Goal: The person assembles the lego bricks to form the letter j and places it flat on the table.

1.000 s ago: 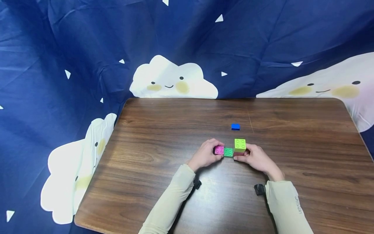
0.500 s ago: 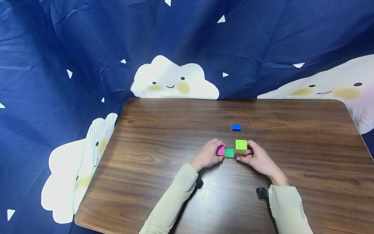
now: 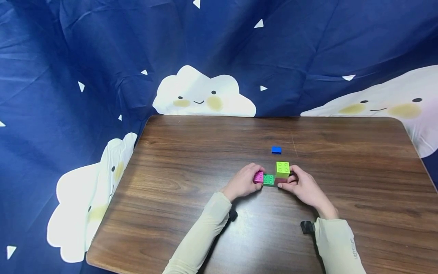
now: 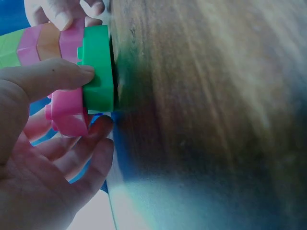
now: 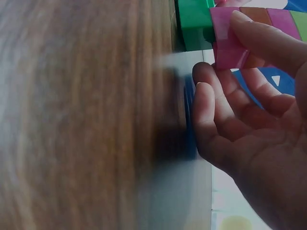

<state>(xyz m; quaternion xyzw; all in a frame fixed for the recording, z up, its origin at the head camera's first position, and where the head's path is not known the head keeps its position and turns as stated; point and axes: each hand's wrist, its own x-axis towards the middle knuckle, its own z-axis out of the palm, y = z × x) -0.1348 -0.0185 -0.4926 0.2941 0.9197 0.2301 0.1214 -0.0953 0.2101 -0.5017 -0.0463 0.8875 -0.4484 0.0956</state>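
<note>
My left hand (image 3: 243,181) pinches a pink toy building brick (image 3: 258,177) at the left end of a flat-lying green brick (image 3: 268,179). In the left wrist view the thumb reaches over beside the studs of the green brick (image 4: 99,72). My right hand (image 3: 304,187) grips a short tower at the green brick's right end. From the bottom, the tower has a pink brick (image 5: 228,36), an orange-brown brick (image 5: 256,15), another pink brick (image 5: 284,21) and a lime brick (image 3: 282,169) on top. Whether the tower is fully seated on the green studs I cannot tell.
A small blue brick (image 3: 276,150) lies alone on the wooden table (image 3: 178,182), beyond the hands. Behind the far table edge hangs a dark blue curtain (image 3: 273,49) with white clouds. Black straps with cameras (image 3: 307,227) are on the wrists.
Both hands keep hold of the same bricks and have shifted only slightly. The left fingers cover a little more of the pink brick than a second ago.
</note>
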